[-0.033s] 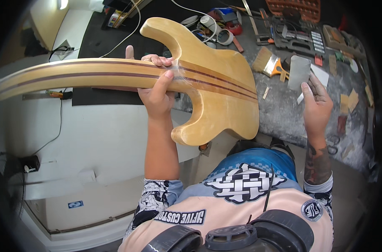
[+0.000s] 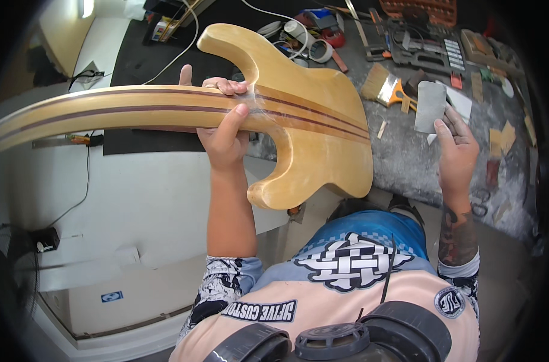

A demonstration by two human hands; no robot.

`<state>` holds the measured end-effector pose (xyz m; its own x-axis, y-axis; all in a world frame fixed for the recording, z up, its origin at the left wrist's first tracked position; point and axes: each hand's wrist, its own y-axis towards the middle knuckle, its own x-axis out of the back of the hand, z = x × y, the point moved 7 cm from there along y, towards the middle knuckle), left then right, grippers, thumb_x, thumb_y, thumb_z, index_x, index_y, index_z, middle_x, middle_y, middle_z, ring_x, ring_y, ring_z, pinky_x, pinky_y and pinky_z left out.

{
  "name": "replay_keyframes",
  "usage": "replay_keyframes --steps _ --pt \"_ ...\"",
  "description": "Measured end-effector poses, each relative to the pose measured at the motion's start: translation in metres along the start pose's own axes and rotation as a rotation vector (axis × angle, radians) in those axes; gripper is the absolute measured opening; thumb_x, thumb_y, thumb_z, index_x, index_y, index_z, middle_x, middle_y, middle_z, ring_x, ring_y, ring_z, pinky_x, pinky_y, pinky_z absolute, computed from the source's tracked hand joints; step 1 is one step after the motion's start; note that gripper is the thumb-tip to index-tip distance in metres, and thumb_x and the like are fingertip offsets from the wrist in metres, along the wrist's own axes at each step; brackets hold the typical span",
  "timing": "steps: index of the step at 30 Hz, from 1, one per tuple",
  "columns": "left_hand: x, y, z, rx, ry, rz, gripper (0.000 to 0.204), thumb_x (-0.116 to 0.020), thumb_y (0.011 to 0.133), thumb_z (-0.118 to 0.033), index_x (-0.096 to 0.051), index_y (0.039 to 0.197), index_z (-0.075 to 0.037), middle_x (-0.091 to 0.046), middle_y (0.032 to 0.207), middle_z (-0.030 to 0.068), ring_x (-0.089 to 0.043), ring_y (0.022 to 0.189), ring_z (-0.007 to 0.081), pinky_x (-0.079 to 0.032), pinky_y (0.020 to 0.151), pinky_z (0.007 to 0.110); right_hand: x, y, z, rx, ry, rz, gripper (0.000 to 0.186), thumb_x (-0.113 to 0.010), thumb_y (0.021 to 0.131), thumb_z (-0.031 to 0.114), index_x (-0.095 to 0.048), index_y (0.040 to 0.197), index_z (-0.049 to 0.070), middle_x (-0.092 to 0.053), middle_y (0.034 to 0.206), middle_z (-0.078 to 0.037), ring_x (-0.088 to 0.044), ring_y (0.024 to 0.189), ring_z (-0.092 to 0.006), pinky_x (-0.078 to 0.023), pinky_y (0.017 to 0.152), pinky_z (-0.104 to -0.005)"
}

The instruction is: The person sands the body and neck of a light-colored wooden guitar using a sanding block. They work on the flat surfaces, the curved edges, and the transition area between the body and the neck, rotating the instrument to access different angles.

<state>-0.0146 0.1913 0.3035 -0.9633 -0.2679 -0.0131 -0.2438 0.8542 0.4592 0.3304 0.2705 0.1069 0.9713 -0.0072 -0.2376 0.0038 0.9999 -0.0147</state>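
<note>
An unfinished guitar body (image 2: 310, 120) of pale wood, with two dark stripes running along it, is held up over the bench edge. Its long neck (image 2: 105, 111) stretches away to the left. My left hand (image 2: 226, 130) is wrapped around the neck where it meets the body, thumb on top. To the right, my right hand (image 2: 458, 148) pinches a grey rectangular abrasive sheet (image 2: 430, 105) by its lower corner, apart from the guitar.
The grey workbench (image 2: 407, 163) carries a paintbrush (image 2: 386, 84), tape rolls (image 2: 313, 45), wood scraps and a tool tray (image 2: 419, 45). A black mat (image 2: 141, 66) with a white cable lies behind the neck. A white surface (image 2: 135, 199) is at the left.
</note>
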Motion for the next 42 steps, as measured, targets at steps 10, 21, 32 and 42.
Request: replay_keyframes --steps 10,21,32,42 --pt "0.003 0.031 0.006 -0.199 0.149 0.564 0.066 -0.089 0.080 -0.023 -0.046 0.128 -0.007 -0.069 0.115 0.0159 -0.062 0.126 0.0400 -0.030 0.122 0.057 0.051 -0.109 -0.007 -0.176 0.194 -0.293 0.038 -0.054 0.099 0.005 -0.061 0.135 -0.007 -0.067 0.124 -0.013 -0.062 0.111 -0.0171 -0.047 0.100 -0.0288" --pt "0.013 0.017 -0.033 -0.150 -0.367 0.073 0.040 -0.065 0.088 -0.051 -0.060 0.094 -0.012 -0.057 0.068 0.0060 -0.058 0.058 0.0181 -0.051 0.057 0.029 0.022 -0.263 0.016 -0.034 0.398 -0.396 0.040 -0.056 0.102 0.003 -0.056 0.140 -0.009 -0.064 0.132 -0.015 -0.062 0.118 -0.0169 -0.047 0.106 -0.0332" --pt "-0.004 -0.028 -0.074 -0.103 -0.233 -0.271 0.043 -0.064 0.089 -0.049 -0.050 0.085 -0.009 -0.052 0.064 0.0053 -0.055 0.056 0.0176 -0.048 0.056 0.028 0.029 -0.208 0.070 0.048 -0.204 -0.237 0.030 -0.059 0.107 0.019 -0.065 0.127 -0.001 -0.069 0.114 -0.004 -0.061 0.105 -0.0099 -0.047 0.094 -0.0262" --pt "-0.019 -0.068 -0.074 -0.146 -0.243 -0.331 0.041 -0.063 0.089 -0.049 -0.055 0.087 -0.008 -0.056 0.066 0.0071 -0.059 0.059 0.0188 -0.050 0.055 0.027 -0.102 -0.113 0.118 0.223 -0.329 0.335 0.027 -0.059 0.107 0.022 -0.068 0.118 0.000 -0.069 0.100 0.000 -0.061 0.091 -0.0046 -0.049 0.080 -0.0218"
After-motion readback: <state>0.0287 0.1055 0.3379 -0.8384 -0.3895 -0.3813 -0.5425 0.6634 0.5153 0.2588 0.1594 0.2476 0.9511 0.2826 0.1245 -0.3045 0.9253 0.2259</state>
